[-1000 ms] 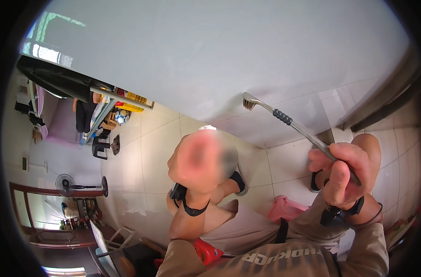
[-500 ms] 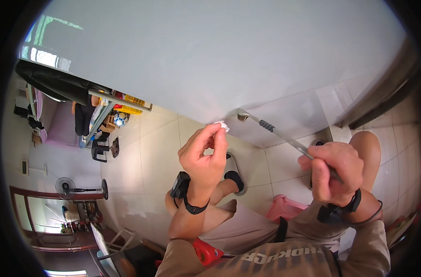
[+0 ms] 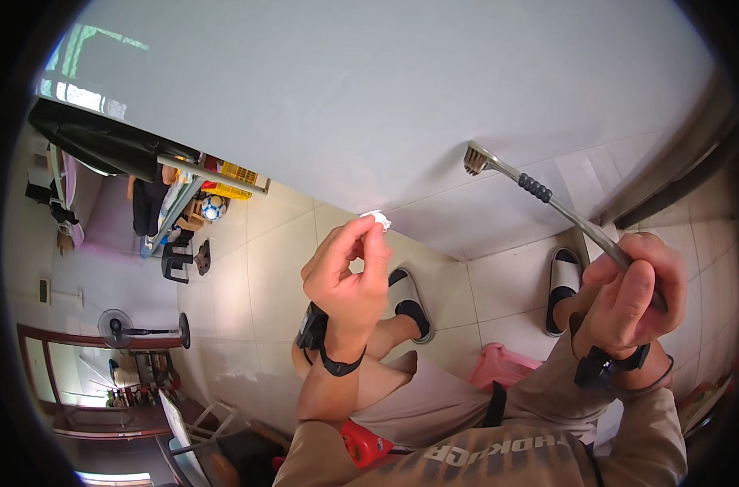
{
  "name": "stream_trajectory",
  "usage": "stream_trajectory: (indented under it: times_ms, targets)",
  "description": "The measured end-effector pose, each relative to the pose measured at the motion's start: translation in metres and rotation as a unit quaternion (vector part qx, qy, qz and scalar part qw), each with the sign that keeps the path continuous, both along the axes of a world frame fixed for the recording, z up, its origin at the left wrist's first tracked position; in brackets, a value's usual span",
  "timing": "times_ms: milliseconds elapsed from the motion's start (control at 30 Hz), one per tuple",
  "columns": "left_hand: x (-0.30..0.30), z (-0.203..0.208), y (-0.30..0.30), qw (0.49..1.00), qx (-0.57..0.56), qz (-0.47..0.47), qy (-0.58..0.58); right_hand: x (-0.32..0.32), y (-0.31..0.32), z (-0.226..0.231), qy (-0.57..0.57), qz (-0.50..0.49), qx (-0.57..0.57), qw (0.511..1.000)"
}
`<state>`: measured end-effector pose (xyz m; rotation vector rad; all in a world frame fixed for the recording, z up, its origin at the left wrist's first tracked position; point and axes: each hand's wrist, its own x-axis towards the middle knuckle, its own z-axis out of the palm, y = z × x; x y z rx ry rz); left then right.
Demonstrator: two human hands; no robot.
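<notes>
- The right hand (image 3: 641,288), between three and four o'clock of centre, had its grip closed around the lower handle of a metallic-looking brush (image 3: 584,226)
- The brush slanted from that hand toward ten o'clock, a dark ribbed collar (image 3: 534,188) partway up; its brown bristles (image 3: 473,162) lay between one and two o'clock of centre
- The left hand (image 3: 345,284), just off centre toward seven o'clock, pinched a white crumpled piece (image 3: 380,219) between thumb and fingertips, the piece sitting just off centre toward twelve
- As far as could be judged, picking up was done: each hand had its item, and neither had been put down
- Brush and white piece were apart, so bringing them together, if wanted, was not done; how much work was finished or left could not be read
- A pink plastic item (image 3: 499,369) stood on the tiled floor (image 3: 442,349), between four and five o'clock
- The pale glossy wall (image 3: 369,89) filled twelve o'clock, near the bristles; contact could not be confirmed
- Farther off, a standing fan (image 3: 115,327) was between eight and nine o'clock, and a blue-and-white ball (image 3: 214,207) between nine and ten
</notes>
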<state>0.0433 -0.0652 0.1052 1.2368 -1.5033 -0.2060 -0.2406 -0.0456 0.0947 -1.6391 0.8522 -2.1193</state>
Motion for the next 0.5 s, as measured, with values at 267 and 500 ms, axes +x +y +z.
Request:
stream_trajectory:
  times_ms: [267,500]
  targets:
    - [-0.001,-0.001,-0.004,0.999,0.019,-0.027,-0.028,0.014,-0.002,0.014,0.145,0.04,-0.004,0.989]
    - [-0.01,-0.004,-0.006,0.995,0.037,-0.047,-0.078,0.021,-0.003,0.003,0.136,0.076,0.003,0.988]
